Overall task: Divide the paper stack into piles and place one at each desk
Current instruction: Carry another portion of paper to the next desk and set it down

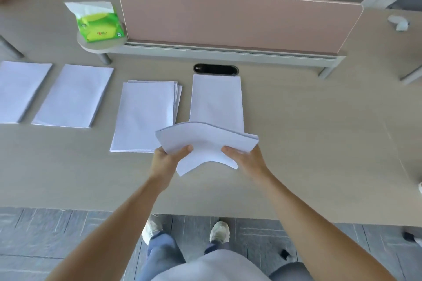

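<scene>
White sheaf [205, 141] over paper piles [143, 116]; pink divider [239, 20], tissue pack [100, 27] behind.

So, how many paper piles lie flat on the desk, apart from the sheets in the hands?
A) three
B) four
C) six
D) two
B: the desk bears a far-left pile, second pile, fanned pile and right pile; left hand and right hand hold another bundle.

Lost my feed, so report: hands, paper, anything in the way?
Left hand and right hand grip a bent paper sheaf above the desk. Four piles in a row; rightmost pile partly hidden by the sheaf. Nothing blocking; tissue pack far back.
</scene>
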